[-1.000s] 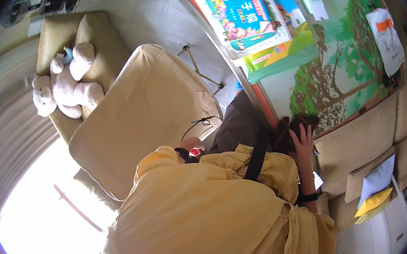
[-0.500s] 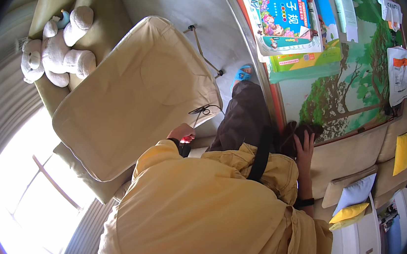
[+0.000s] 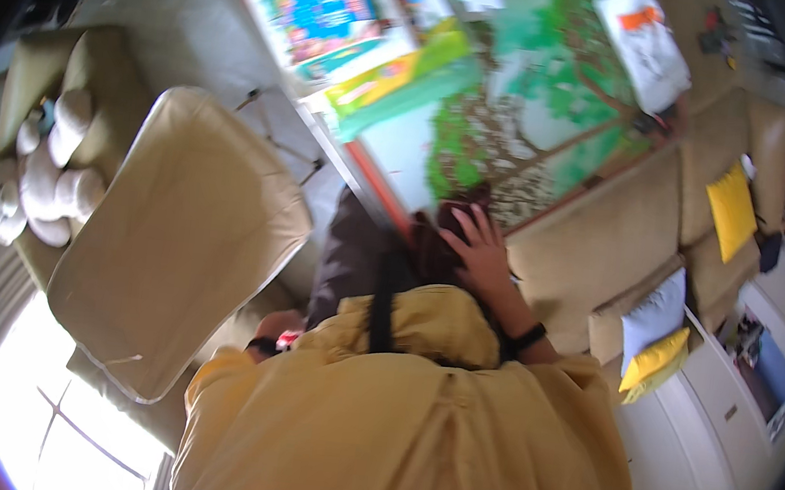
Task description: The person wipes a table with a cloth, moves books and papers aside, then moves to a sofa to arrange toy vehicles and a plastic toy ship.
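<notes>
Fingers (image 3: 478, 227) of our right hand (image 3: 481, 246) spread over a dark brown bundle (image 3: 430, 249) by the worktop's (image 3: 391, 164) near edge, no closed grip showing. Our left hand (image 3: 281, 323), mostly hidden, has a small red thing (image 3: 288, 338) against it; we cannot tell its grip. An uneven push might slip the bundle; a loose hold might drop the red thing. We count 2 hands, 1 bundle, 1 red thing, 1 plush bear (image 3: 43, 184).

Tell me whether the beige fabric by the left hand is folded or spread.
Spread out: the beige fabric shows one broad face, rounded corners apart, no fold across it. Its underside is hidden.
</notes>
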`<action>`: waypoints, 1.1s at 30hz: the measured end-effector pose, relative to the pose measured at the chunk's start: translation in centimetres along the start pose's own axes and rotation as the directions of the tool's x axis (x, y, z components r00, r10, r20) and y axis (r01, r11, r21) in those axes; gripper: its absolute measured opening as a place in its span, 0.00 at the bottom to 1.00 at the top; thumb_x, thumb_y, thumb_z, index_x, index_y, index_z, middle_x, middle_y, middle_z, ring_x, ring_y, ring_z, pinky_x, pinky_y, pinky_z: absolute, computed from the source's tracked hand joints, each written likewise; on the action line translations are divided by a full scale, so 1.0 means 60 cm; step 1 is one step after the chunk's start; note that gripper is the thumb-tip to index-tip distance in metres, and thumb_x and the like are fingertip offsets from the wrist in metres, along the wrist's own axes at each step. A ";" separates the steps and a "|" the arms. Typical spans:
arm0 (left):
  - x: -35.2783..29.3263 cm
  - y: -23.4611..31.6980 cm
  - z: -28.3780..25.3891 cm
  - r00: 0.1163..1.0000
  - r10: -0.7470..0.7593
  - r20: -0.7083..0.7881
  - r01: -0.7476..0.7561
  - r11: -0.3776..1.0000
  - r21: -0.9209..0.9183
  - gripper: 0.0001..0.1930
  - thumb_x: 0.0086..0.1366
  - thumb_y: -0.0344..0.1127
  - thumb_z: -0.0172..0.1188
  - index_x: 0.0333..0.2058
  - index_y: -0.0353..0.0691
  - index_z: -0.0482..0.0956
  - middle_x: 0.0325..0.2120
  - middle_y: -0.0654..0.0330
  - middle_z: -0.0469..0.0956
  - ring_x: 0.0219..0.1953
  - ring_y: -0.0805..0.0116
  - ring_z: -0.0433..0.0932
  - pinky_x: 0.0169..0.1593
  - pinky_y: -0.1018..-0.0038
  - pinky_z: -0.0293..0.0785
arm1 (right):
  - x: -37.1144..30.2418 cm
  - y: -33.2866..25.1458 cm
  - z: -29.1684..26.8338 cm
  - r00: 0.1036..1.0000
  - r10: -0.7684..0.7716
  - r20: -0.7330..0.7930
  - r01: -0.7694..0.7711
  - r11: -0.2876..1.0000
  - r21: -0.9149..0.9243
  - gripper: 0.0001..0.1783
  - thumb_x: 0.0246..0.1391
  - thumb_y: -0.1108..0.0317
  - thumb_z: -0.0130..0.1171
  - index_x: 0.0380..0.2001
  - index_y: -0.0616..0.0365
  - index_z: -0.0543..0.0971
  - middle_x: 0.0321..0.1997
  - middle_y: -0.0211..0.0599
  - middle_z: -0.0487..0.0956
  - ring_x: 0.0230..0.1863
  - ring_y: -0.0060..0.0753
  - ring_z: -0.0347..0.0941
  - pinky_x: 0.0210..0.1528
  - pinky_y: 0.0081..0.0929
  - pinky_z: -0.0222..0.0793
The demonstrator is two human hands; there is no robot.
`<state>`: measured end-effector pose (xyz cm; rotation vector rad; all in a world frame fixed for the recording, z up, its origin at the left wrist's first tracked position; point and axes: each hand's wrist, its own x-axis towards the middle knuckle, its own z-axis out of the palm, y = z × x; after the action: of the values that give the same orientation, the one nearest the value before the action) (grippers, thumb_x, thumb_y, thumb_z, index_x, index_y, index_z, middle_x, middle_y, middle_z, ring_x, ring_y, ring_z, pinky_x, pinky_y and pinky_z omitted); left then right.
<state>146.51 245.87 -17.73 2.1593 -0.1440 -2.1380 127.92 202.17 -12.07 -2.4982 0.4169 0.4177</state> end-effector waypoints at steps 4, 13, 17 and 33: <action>-0.025 0.006 0.033 0.993 0.056 -0.101 -0.041 0.989 0.139 0.15 0.57 0.39 0.53 0.29 0.28 0.78 0.26 0.52 0.79 0.28 0.58 0.78 0.32 0.65 0.71 | 0.014 0.094 -0.027 0.935 0.157 -0.317 -0.157 0.987 0.026 0.39 0.29 0.69 0.67 0.53 0.43 0.70 0.66 0.39 0.56 0.68 0.54 0.45 0.64 0.51 0.48; 0.023 0.017 0.087 0.983 -0.179 0.046 0.164 0.961 0.221 0.15 0.57 0.39 0.55 0.29 0.28 0.78 0.24 0.53 0.79 0.25 0.58 0.77 0.29 0.65 0.70 | -0.036 0.314 -0.088 0.627 0.486 -0.609 -0.501 0.850 0.162 0.23 0.43 0.74 0.58 0.47 0.55 0.73 0.47 0.49 0.72 0.50 0.50 0.68 0.50 0.39 0.65; -0.007 0.152 0.043 0.992 -0.123 -0.035 0.121 0.991 -0.056 0.10 0.57 0.36 0.55 0.24 0.35 0.78 0.14 0.59 0.74 0.15 0.71 0.72 0.19 0.72 0.69 | -0.041 0.368 -0.082 0.591 0.542 -0.597 -0.589 0.796 0.139 0.15 0.43 0.76 0.55 0.38 0.57 0.74 0.39 0.50 0.73 0.38 0.53 0.71 0.39 0.44 0.69; -0.089 0.268 -0.015 0.797 0.084 -0.598 -0.316 0.902 -0.294 0.15 0.60 0.37 0.56 0.44 0.36 0.75 0.15 0.63 0.71 0.13 0.78 0.69 0.17 0.79 0.67 | 0.207 0.212 -0.191 0.891 0.453 -0.031 -0.025 0.117 0.993 0.10 0.52 0.73 0.60 0.37 0.68 0.76 0.28 0.37 0.79 0.23 0.25 0.75 0.23 0.20 0.74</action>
<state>147.39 230.69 -10.26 2.2970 0.0809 -1.1906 136.64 183.00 -13.82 -1.0857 0.9032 -0.2078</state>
